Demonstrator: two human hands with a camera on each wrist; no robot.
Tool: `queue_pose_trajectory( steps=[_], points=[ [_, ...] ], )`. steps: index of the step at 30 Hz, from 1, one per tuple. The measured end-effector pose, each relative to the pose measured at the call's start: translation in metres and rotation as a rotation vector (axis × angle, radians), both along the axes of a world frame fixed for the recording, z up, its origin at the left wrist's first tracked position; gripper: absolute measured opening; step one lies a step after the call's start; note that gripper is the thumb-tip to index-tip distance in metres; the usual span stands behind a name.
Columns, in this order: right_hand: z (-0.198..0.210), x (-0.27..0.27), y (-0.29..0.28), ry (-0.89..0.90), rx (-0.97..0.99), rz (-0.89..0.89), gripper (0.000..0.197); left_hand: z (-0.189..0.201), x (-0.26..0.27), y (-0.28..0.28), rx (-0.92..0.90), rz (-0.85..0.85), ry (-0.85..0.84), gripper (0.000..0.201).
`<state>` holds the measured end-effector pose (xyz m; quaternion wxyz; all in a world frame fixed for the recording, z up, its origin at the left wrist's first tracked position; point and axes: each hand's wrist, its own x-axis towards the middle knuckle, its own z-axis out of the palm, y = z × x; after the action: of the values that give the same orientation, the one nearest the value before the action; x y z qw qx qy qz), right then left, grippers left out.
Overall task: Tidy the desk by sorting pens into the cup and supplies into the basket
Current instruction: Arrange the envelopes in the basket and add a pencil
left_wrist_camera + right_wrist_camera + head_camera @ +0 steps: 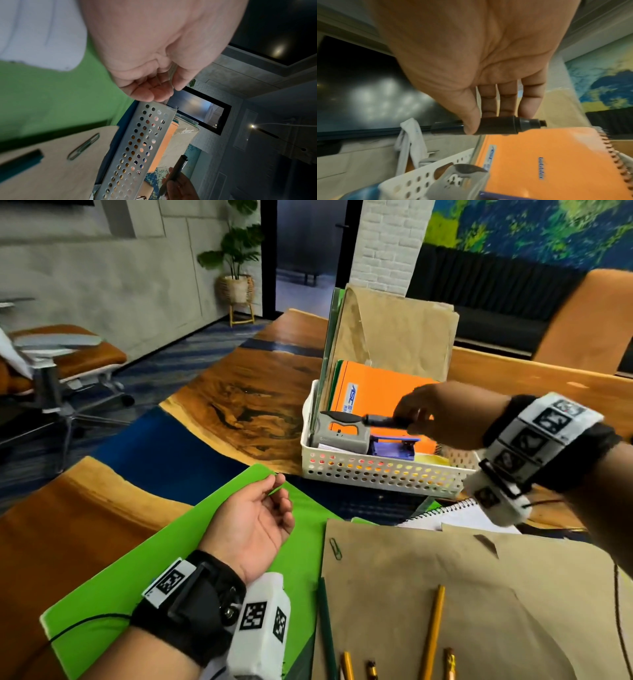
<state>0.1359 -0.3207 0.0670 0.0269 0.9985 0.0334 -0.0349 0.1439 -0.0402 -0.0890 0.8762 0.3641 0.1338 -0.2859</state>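
The right hand (445, 416) was held above the white basket (383, 474), and a black marker (385, 420) was pinched between its thumb and fingers; the marker lay roughly level over the basket's contents. In the right wrist view the thumb (469, 119) was seen pressed on the marker's barrel, with the other fingers behind it. The left hand (253, 522) was rested palm up on a green folder (137, 577) on the counter (246, 402), its fingers loosely curled and nothing held in them.

Inside the basket a grey stapler (342, 433), a purple hole punch (394, 446) and an orange notebook (376, 395) were seen, with a brown envelope (394, 333) stood upright behind. Pencils (433, 635) and a paper clip (335, 548) were laid on brown paper (479, 594) in the foreground, the pencils being cut off by the lower edge. No cup could be made out. The far tip of the marker was blurred, and the spiral pad (445, 515) was partly covered by the right wrist.
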Motion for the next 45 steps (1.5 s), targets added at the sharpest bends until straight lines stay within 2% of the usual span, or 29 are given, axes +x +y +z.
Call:
queue_pose_trajectory(
  steps=[3,7,9,12,17,21,24,26,27,30,31,33,35,37,39,42,45],
  points=[
    [0.001,0.028,-0.014,-0.022,-0.037,-0.121,0.021,0.000,0.000,0.000,-0.001,-0.001,0.000,0.017],
    [-0.026,0.056,-0.011,0.196,-0.039,-0.239,0.021,0.000,0.000,0.000,-0.002,0.005,0.001,0.018],
    [-0.034,0.061,-0.013,0.294,-0.026,-0.251,0.014,0.000,0.000,0.000,-0.009,0.003,0.004,0.019],
    [-0.030,0.064,-0.019,0.340,-0.013,-0.258,0.018,-0.002,0.002,0.002,-0.016,-0.005,0.009,0.018],
    [-0.019,0.064,-0.027,0.175,-0.102,-0.304,0.028,-0.004,0.004,0.002,-0.017,-0.011,0.005,0.018],
    [-0.018,0.049,-0.025,0.150,-0.038,-0.242,0.046,-0.005,0.005,0.003,-0.017,-0.018,0.005,0.018],
    [-0.004,0.014,-0.007,-0.027,0.161,-0.165,0.041,0.001,0.000,-0.001,0.045,-0.035,-0.058,0.019],
    [0.001,-0.022,0.002,-0.098,0.390,-0.143,0.036,0.012,-0.009,-0.003,0.106,-0.117,-0.217,0.022],
    [0.001,-0.044,0.004,-0.090,0.522,-0.150,0.035,0.021,-0.014,-0.003,0.181,-0.194,-0.347,0.023],
    [-0.015,-0.100,0.001,-0.012,0.908,-0.213,0.039,0.058,-0.036,-0.003,0.637,-0.484,-0.844,0.018],
    [-0.026,-0.112,-0.003,-0.011,1.002,-0.240,0.041,0.068,-0.043,-0.004,0.757,-0.568,-0.959,0.015],
    [-0.050,-0.129,-0.013,-0.030,1.137,-0.315,0.042,0.080,-0.056,-0.005,0.949,-0.721,-1.084,0.016],
    [-0.067,-0.138,-0.019,-0.026,1.293,-0.362,0.044,0.084,-0.065,-0.008,1.253,-0.838,-1.170,0.022],
    [-0.080,-0.138,-0.023,-0.015,1.494,-0.393,0.045,0.079,-0.067,-0.014,1.516,-0.916,-1.184,0.030],
    [-0.093,-0.135,-0.023,-0.016,1.697,-0.442,0.036,0.072,-0.067,-0.022,1.606,-1.026,-1.104,0.034],
    [-0.114,-0.127,-0.024,-0.068,1.844,-0.542,0.028,0.058,-0.063,-0.031,1.490,-1.119,-0.911,0.024],
    [-0.122,-0.123,-0.029,-0.114,1.894,-0.612,0.022,0.061,-0.049,-0.027,1.328,-1.028,-0.730,0.007]
  ],
)
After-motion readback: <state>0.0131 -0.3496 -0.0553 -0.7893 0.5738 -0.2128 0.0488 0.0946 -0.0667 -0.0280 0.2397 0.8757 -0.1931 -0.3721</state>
